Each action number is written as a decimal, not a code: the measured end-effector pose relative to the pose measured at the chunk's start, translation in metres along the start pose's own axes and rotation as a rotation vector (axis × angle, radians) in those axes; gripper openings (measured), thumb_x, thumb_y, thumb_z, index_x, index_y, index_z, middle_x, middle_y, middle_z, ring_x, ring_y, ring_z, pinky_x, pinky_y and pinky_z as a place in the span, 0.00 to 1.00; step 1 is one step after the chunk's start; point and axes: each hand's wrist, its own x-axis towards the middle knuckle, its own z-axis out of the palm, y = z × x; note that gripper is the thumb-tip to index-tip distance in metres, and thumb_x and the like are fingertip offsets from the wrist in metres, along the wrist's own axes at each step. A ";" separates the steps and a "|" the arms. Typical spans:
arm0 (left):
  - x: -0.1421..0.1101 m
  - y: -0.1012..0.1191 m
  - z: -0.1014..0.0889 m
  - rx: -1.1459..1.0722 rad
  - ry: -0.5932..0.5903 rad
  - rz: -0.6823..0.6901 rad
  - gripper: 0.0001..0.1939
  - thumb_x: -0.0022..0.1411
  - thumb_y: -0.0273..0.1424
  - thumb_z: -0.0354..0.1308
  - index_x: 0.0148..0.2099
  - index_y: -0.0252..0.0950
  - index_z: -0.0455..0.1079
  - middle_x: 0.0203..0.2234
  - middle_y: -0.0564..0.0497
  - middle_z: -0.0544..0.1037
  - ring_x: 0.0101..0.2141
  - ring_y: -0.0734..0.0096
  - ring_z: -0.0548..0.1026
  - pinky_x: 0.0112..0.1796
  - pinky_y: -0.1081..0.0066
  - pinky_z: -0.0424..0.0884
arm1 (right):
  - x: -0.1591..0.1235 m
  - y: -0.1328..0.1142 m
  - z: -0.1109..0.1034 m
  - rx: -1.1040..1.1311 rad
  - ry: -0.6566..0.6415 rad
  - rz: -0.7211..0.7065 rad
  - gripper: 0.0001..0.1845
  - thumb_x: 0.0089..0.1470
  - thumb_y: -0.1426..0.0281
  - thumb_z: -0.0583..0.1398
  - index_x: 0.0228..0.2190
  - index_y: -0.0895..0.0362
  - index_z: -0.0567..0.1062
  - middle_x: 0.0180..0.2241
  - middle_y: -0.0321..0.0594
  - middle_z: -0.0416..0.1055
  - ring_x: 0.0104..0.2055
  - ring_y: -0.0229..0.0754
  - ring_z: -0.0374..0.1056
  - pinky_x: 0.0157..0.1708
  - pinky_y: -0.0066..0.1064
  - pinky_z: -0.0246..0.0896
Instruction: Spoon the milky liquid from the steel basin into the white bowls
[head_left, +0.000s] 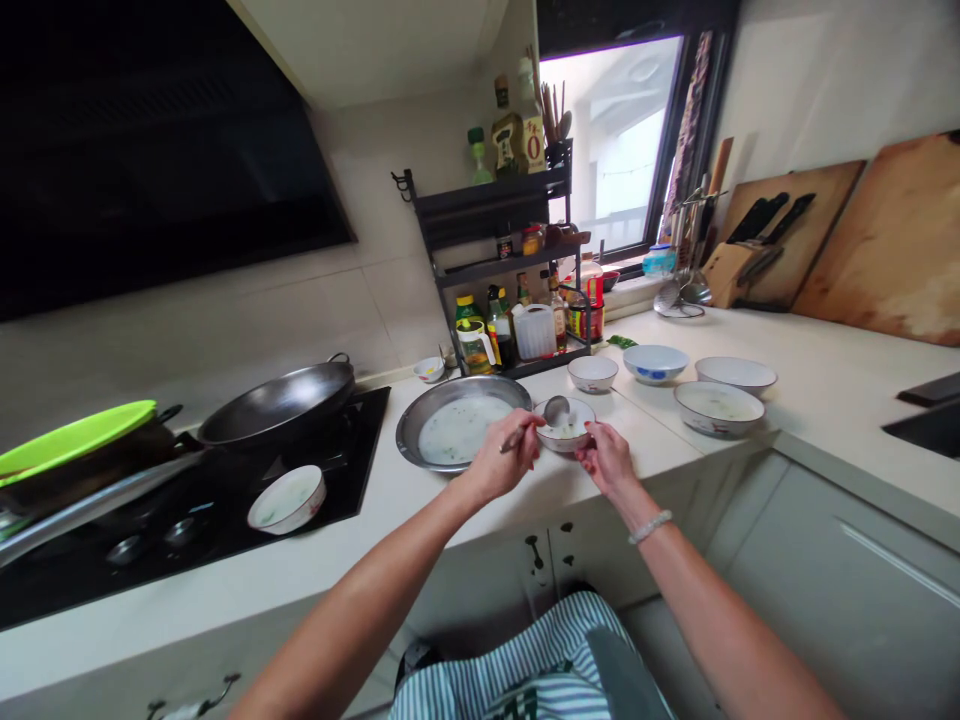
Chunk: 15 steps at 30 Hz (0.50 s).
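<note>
My left hand (pixel 501 462) is closed round the handle of a metal spoon (pixel 553 410), whose bowl hovers over a small white bowl (pixel 564 436) on the counter. My right hand (pixel 607 455) grips that small bowl at its right rim with fingers pinched on it. Just left of it sits a wide metal basin (pixel 420 412) holding a pale white liquid. The small bowl has some of the same pale food in it.
Several white bowls (pixel 718 408) stand to the right on the counter. A wok (pixel 277 405) and another bowl (pixel 287 499) sit on the black hob at left. A spice rack (pixel 495 215) stands at the back, cutting boards (pixel 885 240) at right, a sink edge (pixel 926 425).
</note>
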 end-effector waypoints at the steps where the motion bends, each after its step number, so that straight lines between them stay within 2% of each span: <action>1: -0.004 0.000 0.000 0.068 -0.046 0.094 0.11 0.67 0.31 0.48 0.42 0.34 0.71 0.24 0.50 0.73 0.23 0.72 0.70 0.31 0.69 0.71 | 0.000 0.001 0.000 0.003 0.002 0.003 0.18 0.38 0.61 0.66 0.29 0.55 0.67 0.16 0.30 0.65 0.13 0.33 0.60 0.09 0.20 0.44; 3: -0.009 0.000 -0.001 0.142 -0.092 0.214 0.11 0.67 0.31 0.48 0.41 0.35 0.71 0.28 0.48 0.74 0.27 0.70 0.71 0.34 0.68 0.72 | 0.001 0.001 -0.001 0.008 0.003 0.006 0.18 0.38 0.61 0.66 0.29 0.55 0.67 0.16 0.30 0.65 0.14 0.33 0.60 0.09 0.20 0.44; 5: -0.011 -0.004 -0.003 0.113 -0.052 0.196 0.11 0.67 0.32 0.48 0.42 0.35 0.71 0.28 0.48 0.74 0.27 0.71 0.72 0.33 0.68 0.72 | 0.001 0.001 0.000 0.009 0.001 0.004 0.18 0.38 0.61 0.66 0.29 0.55 0.67 0.16 0.31 0.65 0.14 0.33 0.60 0.09 0.20 0.44; 7: -0.009 -0.010 -0.010 -0.021 0.108 0.048 0.12 0.68 0.34 0.47 0.42 0.35 0.70 0.25 0.49 0.73 0.24 0.72 0.71 0.29 0.69 0.72 | 0.000 0.000 0.000 0.010 -0.003 -0.002 0.18 0.37 0.61 0.66 0.28 0.55 0.67 0.16 0.31 0.65 0.13 0.33 0.60 0.09 0.21 0.44; 9: -0.005 -0.018 -0.021 -0.218 0.351 -0.164 0.13 0.67 0.35 0.47 0.42 0.34 0.69 0.24 0.50 0.74 0.21 0.72 0.72 0.24 0.71 0.71 | 0.000 -0.001 0.000 0.013 -0.005 -0.005 0.18 0.37 0.61 0.66 0.27 0.55 0.67 0.16 0.32 0.65 0.13 0.33 0.60 0.10 0.21 0.44; 11: -0.001 -0.026 -0.037 -0.372 0.574 -0.326 0.10 0.64 0.33 0.48 0.38 0.34 0.69 0.23 0.51 0.74 0.21 0.72 0.73 0.23 0.72 0.71 | 0.000 -0.001 0.000 0.017 -0.001 -0.001 0.18 0.37 0.61 0.66 0.27 0.55 0.67 0.15 0.31 0.65 0.13 0.33 0.60 0.10 0.21 0.45; 13: 0.000 -0.034 -0.052 -0.426 0.694 -0.418 0.08 0.61 0.30 0.49 0.36 0.33 0.69 0.18 0.52 0.73 0.19 0.73 0.72 0.22 0.74 0.69 | 0.000 -0.001 0.000 0.019 0.002 0.002 0.18 0.37 0.61 0.66 0.28 0.55 0.67 0.15 0.31 0.65 0.13 0.34 0.60 0.10 0.21 0.45; 15: -0.004 -0.041 -0.063 -0.385 0.712 -0.453 0.07 0.59 0.29 0.50 0.35 0.33 0.68 0.17 0.53 0.73 0.19 0.73 0.72 0.21 0.75 0.69 | 0.000 -0.002 0.000 0.016 0.006 0.004 0.19 0.36 0.60 0.67 0.28 0.55 0.67 0.15 0.31 0.65 0.13 0.33 0.60 0.09 0.21 0.44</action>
